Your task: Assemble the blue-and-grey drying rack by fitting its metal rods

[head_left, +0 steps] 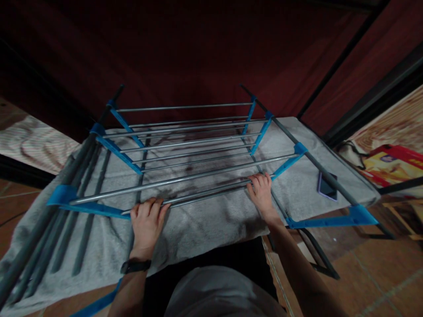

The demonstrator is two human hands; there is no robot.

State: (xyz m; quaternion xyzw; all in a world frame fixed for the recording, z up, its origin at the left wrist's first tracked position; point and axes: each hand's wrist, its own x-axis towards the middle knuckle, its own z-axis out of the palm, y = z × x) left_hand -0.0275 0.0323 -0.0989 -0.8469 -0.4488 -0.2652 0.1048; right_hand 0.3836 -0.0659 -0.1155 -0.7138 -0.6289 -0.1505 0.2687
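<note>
A shelving-type rack of grey tubes, metal rods (188,177) and blue plastic brackets (99,208) lies in front of me. Near its left end, my left hand (148,222) is closed around the pair of lower front rods (208,193). Toward the right end of that same pair, my right hand (261,193) has its fingers curled over the metal, beside the blue right bracket (287,166). Both thumbs point inward. Farther back, more rods span between two other pairs of blue brackets. A blue bracket (333,220) at the front right has no rods in it.
A grey cloth (205,224) covers the table under the rack. Several loose grey tubes (84,237) lie on the left. A phone (327,186) rests on the right, and beyond the table is a red and yellow package (393,165). A dark red surface (198,53) rises behind.
</note>
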